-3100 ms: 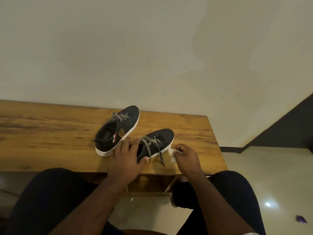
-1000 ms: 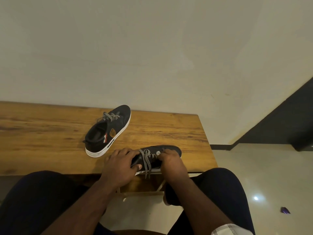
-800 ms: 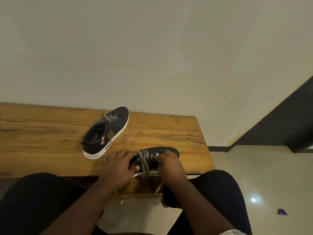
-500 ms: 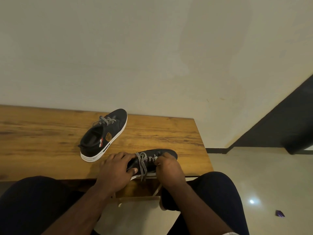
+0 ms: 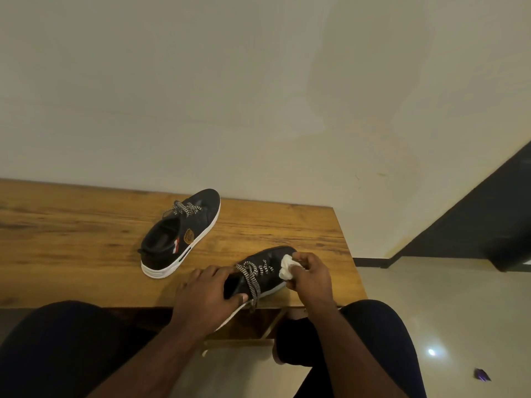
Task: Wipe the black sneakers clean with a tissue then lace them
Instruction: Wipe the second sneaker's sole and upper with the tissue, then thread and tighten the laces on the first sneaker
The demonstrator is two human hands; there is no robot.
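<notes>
Compared with the frame half a second earlier, the right hand (image 5: 309, 275) had drawn back off the toe of the near sneaker (image 5: 260, 272), uncovering the white tissue (image 5: 287, 267), which had been hidden under the hand. Its fingers were curled round the crumpled tissue, pinching it against the upper beside the speckled laces (image 5: 253, 275). The left hand (image 5: 205, 297) kept its place at the heel, fingers wrapped over the collar and thumb along the sole, steadying the shoe at the near edge of the tabletop (image 5: 71, 248); the heel end overhung that edge. The far sneaker (image 5: 179, 235) lay untouched farther back on the tabletop, toe toward the wall, well apart from both hands.

Progress, as a judgement: wiping was under way on the near sneaker only, at its toe and vamp. Whether its sides and sole rim had been cleaned could not be told. The far sneaker showed no sign of being handled. Laces on both shoes appeared threaded through some eyelets but loose and untied, with ends trailing, so the lacing stage looked not yet begun. Most of the task therefore seemed to remain.
</notes>
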